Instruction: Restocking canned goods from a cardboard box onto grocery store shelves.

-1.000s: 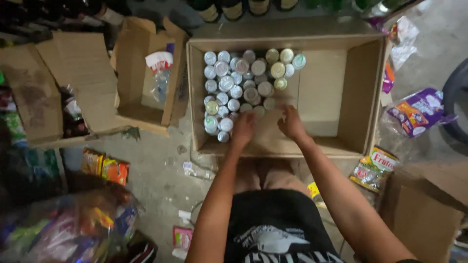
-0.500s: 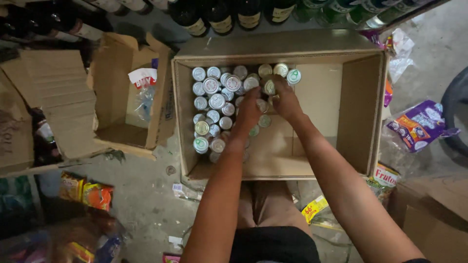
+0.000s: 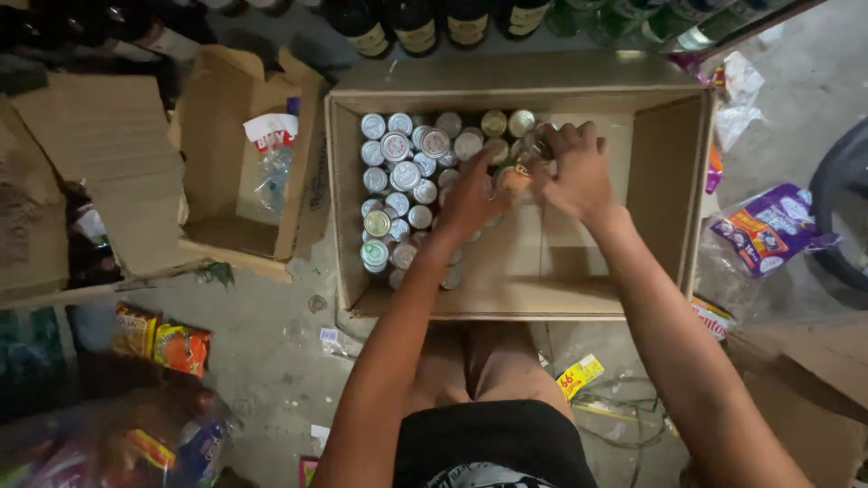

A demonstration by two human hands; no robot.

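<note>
Head view: looking straight down at a person crouched on the concrete floor (image 3: 271, 361).
Box: an open cardboard box (image 3: 674, 172) lies in front of the knees.
Cans: silver-topped tins (image 3: 398, 181) stand upright, packed into its left half.
Left hand (image 3: 470, 201): lies over the tins at the cluster's right edge, fingers bent; grip hidden, cannot tell.
Right hand (image 3: 579, 172): fingers curled onto a tin (image 3: 515, 179) by the far wall.
Around: second open carton (image 3: 303, 136) to the left, dark bottles (image 3: 416, 23) beyond, snack packets (image 3: 768, 226) on the floor.
</note>
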